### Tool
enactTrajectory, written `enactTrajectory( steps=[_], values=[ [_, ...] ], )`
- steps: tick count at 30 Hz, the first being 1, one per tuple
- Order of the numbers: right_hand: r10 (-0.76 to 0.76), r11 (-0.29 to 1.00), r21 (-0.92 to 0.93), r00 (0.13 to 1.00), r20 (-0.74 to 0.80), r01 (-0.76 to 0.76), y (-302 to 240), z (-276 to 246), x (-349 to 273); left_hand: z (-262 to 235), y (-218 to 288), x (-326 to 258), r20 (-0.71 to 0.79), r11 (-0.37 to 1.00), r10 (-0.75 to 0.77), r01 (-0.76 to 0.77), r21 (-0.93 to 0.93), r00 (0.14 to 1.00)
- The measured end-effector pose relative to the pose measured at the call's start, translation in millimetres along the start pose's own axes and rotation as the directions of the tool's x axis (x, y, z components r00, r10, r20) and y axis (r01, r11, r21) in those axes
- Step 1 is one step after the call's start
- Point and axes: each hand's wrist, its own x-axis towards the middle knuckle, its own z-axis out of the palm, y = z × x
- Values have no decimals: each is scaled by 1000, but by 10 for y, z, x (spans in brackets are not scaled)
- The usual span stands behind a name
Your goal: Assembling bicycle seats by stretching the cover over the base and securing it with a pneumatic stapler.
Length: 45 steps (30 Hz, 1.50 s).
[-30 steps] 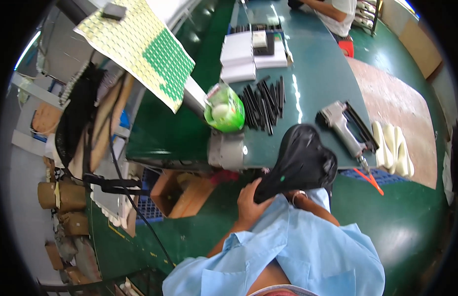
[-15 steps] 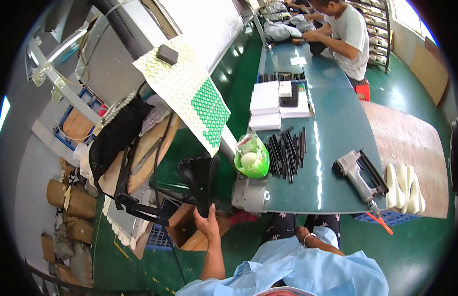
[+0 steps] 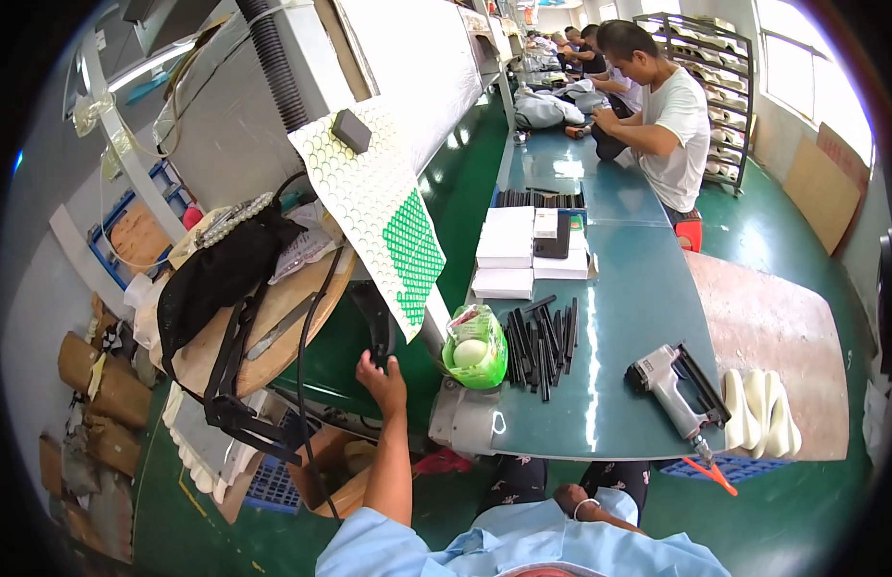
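At the left hand (image 3: 383,387) curves a black piece (image 3: 373,315).

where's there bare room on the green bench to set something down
The bench is bare between the black strips and pneumatic fastener gun, down to the near edge; also right of the white boxes. Crowded: its left side, with green bag, strips and boxes close together.
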Motion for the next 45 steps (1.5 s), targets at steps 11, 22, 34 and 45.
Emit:
enactTrajectory(
  steps=[11,22,34,45],
  values=[
    [-166,974,-144,984,71,175,153,423,289,-331,-113,-2199,14,852,-504,499,-158,864],
    [-308,948,53,945,-112,315,287,301,393,-158,1648,-3080,793,719,602,371,-588,92],
    [-263,928,206,938,-226,310,-24,225,-540,23,1584,-3387,652,628,718,180,-757,243],
    [-627,516,813,765,144,270,-581,-3429,-508,213,833,-3344,981,644,71,743,-182,178]
  ],
)
